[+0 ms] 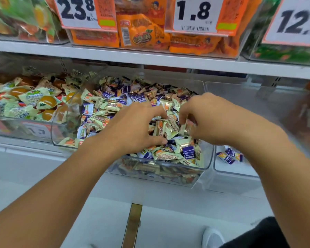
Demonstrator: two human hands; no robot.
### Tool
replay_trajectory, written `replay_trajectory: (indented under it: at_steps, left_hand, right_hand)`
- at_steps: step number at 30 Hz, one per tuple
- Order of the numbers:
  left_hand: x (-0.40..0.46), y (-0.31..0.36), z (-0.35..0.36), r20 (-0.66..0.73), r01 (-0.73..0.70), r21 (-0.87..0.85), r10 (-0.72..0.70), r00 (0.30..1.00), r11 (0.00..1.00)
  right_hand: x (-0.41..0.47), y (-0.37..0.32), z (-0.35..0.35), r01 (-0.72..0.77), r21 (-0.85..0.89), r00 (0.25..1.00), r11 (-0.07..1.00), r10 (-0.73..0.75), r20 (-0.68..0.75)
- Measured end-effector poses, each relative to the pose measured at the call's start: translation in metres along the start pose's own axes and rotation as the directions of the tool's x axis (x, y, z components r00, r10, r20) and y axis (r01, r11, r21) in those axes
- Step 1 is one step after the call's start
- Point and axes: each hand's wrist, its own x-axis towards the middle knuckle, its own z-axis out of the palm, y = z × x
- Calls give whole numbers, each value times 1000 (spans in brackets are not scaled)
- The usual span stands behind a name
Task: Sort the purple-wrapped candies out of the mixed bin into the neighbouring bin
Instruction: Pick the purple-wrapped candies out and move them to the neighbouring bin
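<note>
A clear mixed bin (210, 154) at the centre holds a heap of cream-gold and purple-wrapped candies. One purple candy (188, 152) lies near its front right, and more sit at the back (125, 89). My left hand (132, 126) rests on the pile, thumb and forefinger spread apart. My right hand (209, 117) is curled over the heap, its fingertips pinching a pale gold-edged candy (185, 128). The neighbouring clear bin (236, 170) on the right holds a few purple candies (229, 155), partly hidden by my right forearm.
To the left is a bin of jelly cups (34, 101). The shelf above (150, 58) carries orange packets (143, 31) and price cards (195, 13). A blurred bin (308, 111) stands far right. Below are a white ledge and my shoe (212, 238).
</note>
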Motion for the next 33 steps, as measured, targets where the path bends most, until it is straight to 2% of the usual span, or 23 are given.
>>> replay_trajectory:
  at_steps: [2, 4, 6, 9, 12, 17, 19, 21, 23, 25, 27, 31, 33]
  left_hand:
    - [4, -1, 3, -74, 41, -15, -42, 996, 999]
    - [8, -9, 1, -130, 85, -51, -91, 987, 995]
    - [11, -21, -2, -146, 122, -56, -129, 981, 991]
    - [11, -31, -2, -135, 123, -53, -129, 982, 991]
    - [10, -35, -1, -148, 107, -60, -114, 982, 992]
    - [9, -34, -8, -234, 24, -95, -46, 971, 995]
    - [5, -30, -14, -141, 13, -126, -31, 989, 992]
    - [1, -26, -15, 37, 30, -34, -28, 999, 999]
    - [1, -26, -11, 96, 42, 69, -48, 994, 997]
    - [4, -31, -10, 50, 53, 58, -56, 997, 997]
    - [5, -36, -13, 24, 62, 32, -63, 998, 998]
    - [0, -43, -15, 18, 77, -70, -76, 997, 995]
    - [-3, -43, -17, 0, 99, -162, -100, 995, 982]
  right_hand:
    - [-3, -1, -3, 20, 123, 999, 992, -24, 32]
    - [-2, -5, 3, 20, 152, 989, 988, -42, 143]
    - [3, -8, 14, 16, 125, 977, 992, -42, 209]
    - [10, -11, 22, 39, 26, 974, 999, -44, 221]
    - [14, -14, 25, 35, -10, 988, 999, -33, 153]
    - [22, -15, 27, -3, -51, 990, 999, -4, -144]
    - [25, -15, 26, -39, -38, 956, 999, 26, -292]
    - [28, -15, 26, -46, 5, 926, 999, 45, -374]
    - [30, -20, 25, 32, 82, 945, 996, -4, -328]
    - [35, -27, 27, 97, 143, 980, 985, -69, -189]
    - [40, -31, 33, 79, 67, 993, 995, -72, -90]
    - [41, -24, 30, -5, -98, 971, 995, -19, -239]
    - [35, -18, 21, -15, -96, 982, 995, -3, -189]
